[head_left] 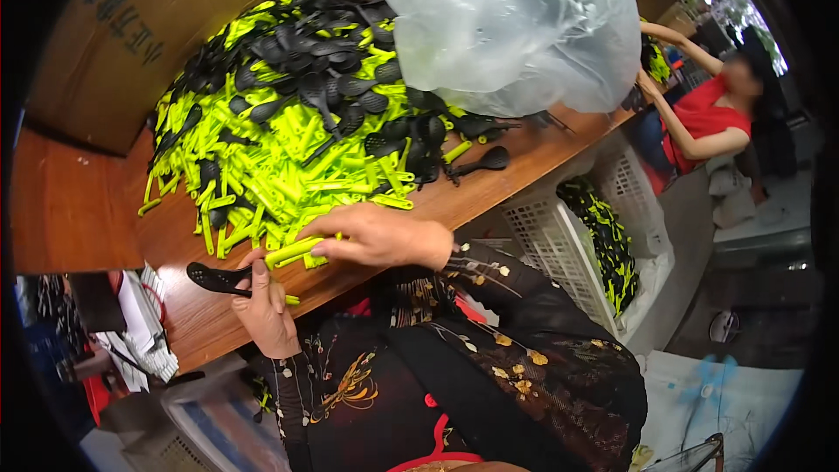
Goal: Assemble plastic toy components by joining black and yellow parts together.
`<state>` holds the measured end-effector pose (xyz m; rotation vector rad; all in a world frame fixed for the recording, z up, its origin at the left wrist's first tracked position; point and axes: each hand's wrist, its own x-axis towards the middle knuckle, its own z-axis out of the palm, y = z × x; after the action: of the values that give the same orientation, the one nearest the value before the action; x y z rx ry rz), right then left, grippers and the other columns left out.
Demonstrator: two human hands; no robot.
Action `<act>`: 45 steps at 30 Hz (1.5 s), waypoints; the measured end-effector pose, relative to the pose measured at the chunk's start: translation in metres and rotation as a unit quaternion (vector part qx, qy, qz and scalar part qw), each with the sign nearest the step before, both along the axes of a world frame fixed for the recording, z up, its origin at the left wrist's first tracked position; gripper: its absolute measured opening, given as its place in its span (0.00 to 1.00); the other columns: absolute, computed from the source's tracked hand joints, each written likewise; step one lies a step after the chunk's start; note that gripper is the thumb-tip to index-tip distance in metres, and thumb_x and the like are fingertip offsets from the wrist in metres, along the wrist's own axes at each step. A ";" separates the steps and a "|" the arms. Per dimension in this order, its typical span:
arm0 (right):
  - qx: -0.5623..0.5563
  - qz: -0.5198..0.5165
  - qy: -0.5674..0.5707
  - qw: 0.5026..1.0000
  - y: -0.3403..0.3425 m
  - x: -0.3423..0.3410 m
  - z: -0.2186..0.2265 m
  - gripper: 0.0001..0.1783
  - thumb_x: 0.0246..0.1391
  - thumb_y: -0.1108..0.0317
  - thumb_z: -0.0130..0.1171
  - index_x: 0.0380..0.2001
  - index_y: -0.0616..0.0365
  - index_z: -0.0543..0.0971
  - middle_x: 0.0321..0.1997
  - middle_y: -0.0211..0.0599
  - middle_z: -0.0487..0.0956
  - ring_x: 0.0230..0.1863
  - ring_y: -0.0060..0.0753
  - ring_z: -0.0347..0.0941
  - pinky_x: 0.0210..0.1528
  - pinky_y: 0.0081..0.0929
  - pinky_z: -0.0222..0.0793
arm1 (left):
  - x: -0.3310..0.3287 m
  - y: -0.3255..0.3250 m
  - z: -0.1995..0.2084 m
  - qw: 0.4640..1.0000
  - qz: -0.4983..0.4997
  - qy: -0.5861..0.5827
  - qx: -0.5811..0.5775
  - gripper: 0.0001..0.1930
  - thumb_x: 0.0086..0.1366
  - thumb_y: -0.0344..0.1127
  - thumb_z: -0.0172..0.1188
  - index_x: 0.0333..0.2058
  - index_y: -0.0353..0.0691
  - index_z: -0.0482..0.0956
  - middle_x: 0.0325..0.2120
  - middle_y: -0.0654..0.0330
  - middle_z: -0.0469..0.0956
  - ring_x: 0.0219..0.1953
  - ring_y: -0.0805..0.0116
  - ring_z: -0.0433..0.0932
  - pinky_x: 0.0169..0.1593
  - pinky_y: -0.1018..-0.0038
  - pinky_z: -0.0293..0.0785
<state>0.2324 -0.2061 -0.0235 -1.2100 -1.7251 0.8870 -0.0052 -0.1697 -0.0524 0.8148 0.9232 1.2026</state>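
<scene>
In my left hand (269, 308), closed near the table's front edge, is a black slotted spoon (217, 279), its perforated head pointing left. A short bit of green shows beside those fingers; I cannot tell what it belongs to. My right hand (380, 238) has its thumb and fingers closed around a bright green handle (288, 253), close to the left fingertips. Just beyond both hands rises a large heap of loose green handles (288, 162), with black utensil heads (328, 61) mixed in, mostly towards the back.
A cardboard box (96, 61) stands at the back left, and a clear plastic bag (516, 26) bulges over the table's far right. Below the wooden table (516, 162), a white crate (559, 253) holds black and green utensils. A person in red (703, 127) works at right.
</scene>
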 end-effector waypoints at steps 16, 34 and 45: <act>-0.038 -0.371 -0.319 0.871 -0.040 0.331 0.011 0.16 0.65 0.63 0.58 0.54 0.51 0.82 0.54 0.48 0.83 0.55 0.52 0.79 0.57 0.38 0.74 | -0.003 0.020 -0.014 0.996 0.059 -0.045 -0.051 0.15 0.77 0.32 0.57 0.57 0.31 0.79 0.20 0.75 0.59 0.14 0.86 0.49 0.19 0.82 0.47; -0.012 -0.391 -0.517 0.762 -0.058 0.421 -0.066 0.27 0.54 0.64 0.65 0.57 0.56 0.77 0.55 0.53 0.80 0.57 0.59 0.77 0.61 0.48 0.73 | -0.043 -0.009 -0.036 0.994 0.086 -0.062 -0.030 0.17 0.76 0.33 0.58 0.59 0.32 0.77 0.22 0.75 0.61 0.15 0.86 0.50 0.19 0.83 0.48; 0.090 -0.411 -0.667 0.614 0.045 0.416 -0.057 0.12 0.59 0.68 0.52 0.41 0.55 0.84 0.41 0.49 0.84 0.42 0.53 0.82 0.49 0.49 0.77 | -0.031 -0.010 -0.036 0.995 0.081 -0.044 -0.044 0.14 0.76 0.34 0.59 0.54 0.33 0.80 0.27 0.71 0.72 0.14 0.86 0.51 0.18 0.83 0.47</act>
<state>0.6483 -0.1608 -0.0808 -2.4619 -1.6878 -1.0698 -0.0364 -0.1798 -0.0884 0.6195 0.9769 1.3176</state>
